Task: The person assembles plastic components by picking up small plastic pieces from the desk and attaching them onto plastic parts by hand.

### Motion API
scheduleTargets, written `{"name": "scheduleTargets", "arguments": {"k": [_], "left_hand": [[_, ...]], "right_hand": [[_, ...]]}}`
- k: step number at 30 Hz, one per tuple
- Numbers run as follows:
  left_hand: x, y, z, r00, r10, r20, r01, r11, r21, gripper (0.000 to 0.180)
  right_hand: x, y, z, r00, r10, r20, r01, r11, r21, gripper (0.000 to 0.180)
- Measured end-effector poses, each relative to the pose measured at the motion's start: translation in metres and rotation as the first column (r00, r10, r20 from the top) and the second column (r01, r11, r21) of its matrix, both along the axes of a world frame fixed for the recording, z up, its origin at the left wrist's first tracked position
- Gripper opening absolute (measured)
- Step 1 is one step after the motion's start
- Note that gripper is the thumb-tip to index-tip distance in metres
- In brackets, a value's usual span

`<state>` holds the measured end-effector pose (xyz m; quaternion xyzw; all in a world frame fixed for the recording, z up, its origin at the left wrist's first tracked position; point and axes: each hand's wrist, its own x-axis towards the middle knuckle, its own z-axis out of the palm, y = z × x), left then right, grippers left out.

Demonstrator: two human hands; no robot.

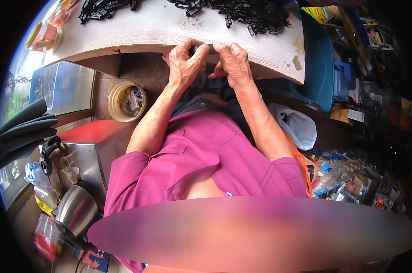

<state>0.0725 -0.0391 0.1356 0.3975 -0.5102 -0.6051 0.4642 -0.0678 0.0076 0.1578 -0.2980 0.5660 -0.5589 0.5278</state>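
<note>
A maroon shirt (206, 150) lies closest, blurred out toward six o'clock. At twelve o'clock, the left hand (184, 63) and right hand (233, 66) pinch a small dark piece (211, 49) between thumbs and forefingers, at the near edge of the white table (156, 29); fingers cover most of it, so its shape is unclear. Black parts (256, 16) at one o'clock run off the top edge. At ten, a bucket's (116, 104) contents are hard to identify.

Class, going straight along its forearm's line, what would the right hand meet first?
Probably the pale table; height is unclear, so the right hand might pass over it toward the black parts.
</note>
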Motion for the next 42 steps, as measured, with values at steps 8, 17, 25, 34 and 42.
{"name": "scheduleTargets", "arguments": {"k": [8,17,25,34,42], "left_hand": [[-0.020,0.009,0.009,0.981,-0.139,-0.136,0.153,0.984,0.092,0.016],[-0.050,-0.040,0.011,0.949,0.123,0.289,0.109,0.734,-0.671,0.034],[-0.069,-0.095,0.005,0.624,0.302,0.720,0.538,0.502,-0.677,0.033],[-0.070,-0.109,-0.009,0.720,0.330,0.611,0.452,0.447,-0.772,0.023],[-0.063,-0.095,-0.011,0.969,-0.021,0.247,0.128,0.895,-0.427,0.017]], "right_hand": [[-0.015,0.009,-0.015,0.999,-0.019,0.031,0.023,0.992,-0.127,0.027],[-0.065,0.018,0.002,0.971,-0.219,0.099,0.235,0.953,-0.193,0.028],[-0.187,0.032,0.024,0.664,-0.721,0.196,0.744,0.664,-0.078,0.044],[-0.197,0.030,0.025,0.578,-0.816,0.022,0.816,0.578,0.000,0.031],[-0.113,-0.003,0.009,0.954,-0.296,0.048,0.299,0.952,-0.072,0.024]]}}
